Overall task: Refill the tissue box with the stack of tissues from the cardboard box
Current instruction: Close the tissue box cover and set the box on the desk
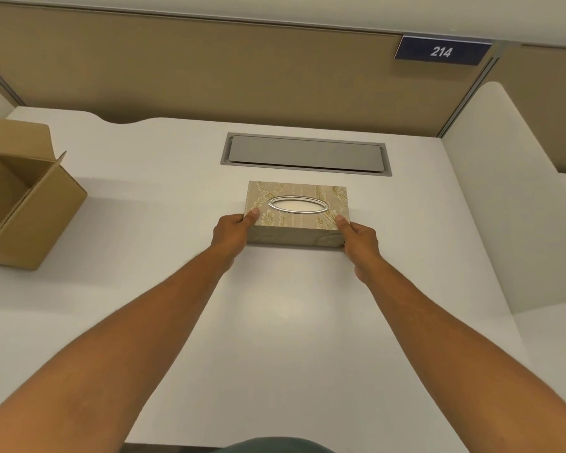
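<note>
Beige tissue box (296, 212) — gold floral pattern, plain brown cardboard box (30, 204)

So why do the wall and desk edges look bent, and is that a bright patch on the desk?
Head view: the wide-angle lens bows the partition and desk edges; a soft overhead glare sits on the desk between the arms; the cardboard box and tissue box cast soft shadows; nothing looks blurred.
</note>
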`<action>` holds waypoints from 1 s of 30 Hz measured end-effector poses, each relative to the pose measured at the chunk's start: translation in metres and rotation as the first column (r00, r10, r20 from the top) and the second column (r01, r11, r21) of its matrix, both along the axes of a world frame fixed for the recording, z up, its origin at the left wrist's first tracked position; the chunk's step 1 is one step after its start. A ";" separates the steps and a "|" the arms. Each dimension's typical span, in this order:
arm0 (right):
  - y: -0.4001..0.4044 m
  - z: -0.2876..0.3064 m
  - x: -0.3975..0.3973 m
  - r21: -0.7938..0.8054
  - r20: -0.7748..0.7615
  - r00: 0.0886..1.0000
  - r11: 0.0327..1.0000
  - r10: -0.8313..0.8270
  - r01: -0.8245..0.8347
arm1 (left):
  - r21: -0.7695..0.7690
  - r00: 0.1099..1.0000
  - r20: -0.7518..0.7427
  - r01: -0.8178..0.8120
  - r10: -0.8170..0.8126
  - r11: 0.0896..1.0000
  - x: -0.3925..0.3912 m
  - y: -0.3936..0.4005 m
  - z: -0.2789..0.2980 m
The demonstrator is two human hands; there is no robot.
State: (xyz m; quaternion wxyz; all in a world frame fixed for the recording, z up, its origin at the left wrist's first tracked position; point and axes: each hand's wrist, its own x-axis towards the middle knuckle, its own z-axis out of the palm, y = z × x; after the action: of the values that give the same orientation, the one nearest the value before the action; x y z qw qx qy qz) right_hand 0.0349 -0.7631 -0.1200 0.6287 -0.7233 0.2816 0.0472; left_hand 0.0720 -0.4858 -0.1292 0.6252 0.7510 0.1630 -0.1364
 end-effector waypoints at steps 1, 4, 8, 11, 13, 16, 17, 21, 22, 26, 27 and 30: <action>0.000 0.001 0.006 -0.012 -0.005 1.000 1.000 0.004 -0.004 | 0.003 1.000 -0.001 -0.009 0.009 1.000 0.005 0.000 0.000; -0.001 0.004 0.020 -0.035 -0.011 1.000 0.999 0.026 -0.026 | 0.018 1.000 0.003 -0.024 0.024 1.000 0.014 -0.003 0.004; 0.007 0.006 0.019 -0.377 0.018 0.995 0.923 0.094 -0.080 | 0.366 0.999 0.042 -0.004 -0.012 0.930 0.010 -0.011 0.012; 0.016 0.004 -0.003 -0.892 0.199 0.909 0.452 0.366 0.013 | 0.745 0.869 0.385 -0.094 -0.310 0.661 -0.012 -0.013 0.013; 0.018 -0.002 -0.013 -0.973 0.161 0.795 0.231 0.585 0.027 | 0.873 0.634 0.441 -0.137 -0.635 0.469 -0.021 -0.010 0.004; 0.021 -0.008 -0.020 -0.988 0.000 0.750 0.114 0.662 -0.102 | 0.940 0.492 0.334 -0.110 -0.804 0.323 -0.028 -0.012 -0.003; 0.020 -0.009 -0.021 -0.988 -0.042 0.753 0.084 0.657 -0.128 | 0.954 0.500 0.291 -0.089 -0.815 0.286 -0.029 -0.013 -0.003; 0.019 -0.010 -0.018 -0.983 -0.075 0.756 0.080 0.650 -0.166 | 0.966 0.524 0.240 -0.048 -0.817 0.253 -0.027 -0.014 -0.003; 0.018 -0.008 -0.014 -0.983 -0.079 0.751 0.075 0.656 -0.170 | 0.967 0.526 0.233 -0.033 -0.818 0.254 -0.022 -0.012 -0.002; 0.015 0.001 -0.003 -0.974 -0.106 0.746 0.083 0.657 -0.212 | 0.971 0.523 0.163 0.065 -0.837 0.230 -0.006 -0.011 0.006; 0.015 0.002 -0.003 -0.969 -0.124 0.744 0.083 0.657 -0.234 | 0.970 0.524 0.149 0.087 -0.838 0.227 -0.006 -0.011 0.007; 0.016 -0.005 -0.007 -0.961 -0.165 0.748 0.068 0.642 -0.269 | 0.975 0.535 0.105 0.110 -0.838 0.193 -0.009 -0.011 0.000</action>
State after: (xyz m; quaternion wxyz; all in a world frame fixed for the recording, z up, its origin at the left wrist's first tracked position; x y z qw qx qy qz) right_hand 0.0278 -0.7474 -0.1254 0.0408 -0.9932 -0.0985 -0.0473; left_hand 0.0628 -0.4963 -0.1296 0.0401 0.9576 -0.2831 0.0341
